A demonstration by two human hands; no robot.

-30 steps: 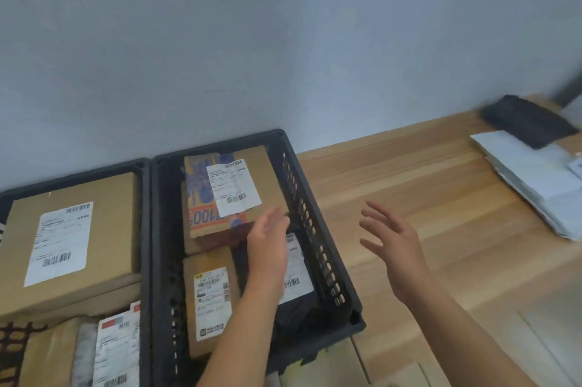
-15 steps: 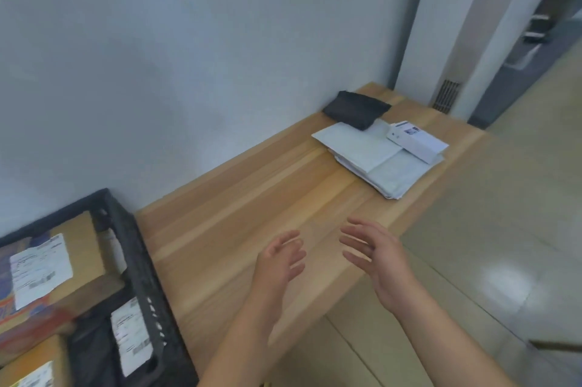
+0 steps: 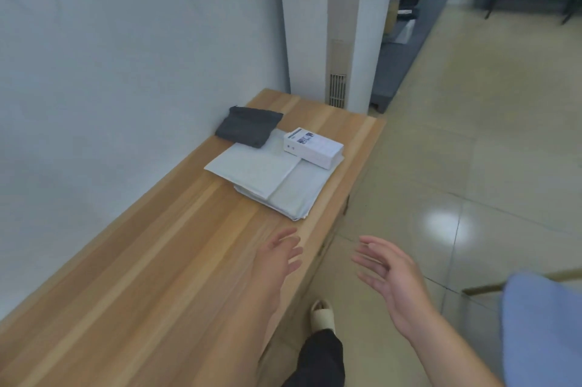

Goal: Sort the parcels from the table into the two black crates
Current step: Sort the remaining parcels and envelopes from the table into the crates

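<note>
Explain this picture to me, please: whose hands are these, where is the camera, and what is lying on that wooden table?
There is no machine here. A person wears a wide-angle camera on the head, so you look forward and down along their arms. The bare left hand hovers over the long light wooden table; the bare right hand is out past the table's edge, above the tiled floor. Both are open, fingers spread, holding nothing.

Toward the far end of the table lie the remaining parcels: a stack of flat pale grey mailer bags, a small white rectangular carton resting on top of that stack, and a dark grey soft pouch beside the wall, overlapping the stack's far corner. The hands seem to be heading toward them. The black crates for sorting are not in view. Below, you see the person's dark trouser leg and a pale slipper.
</note>
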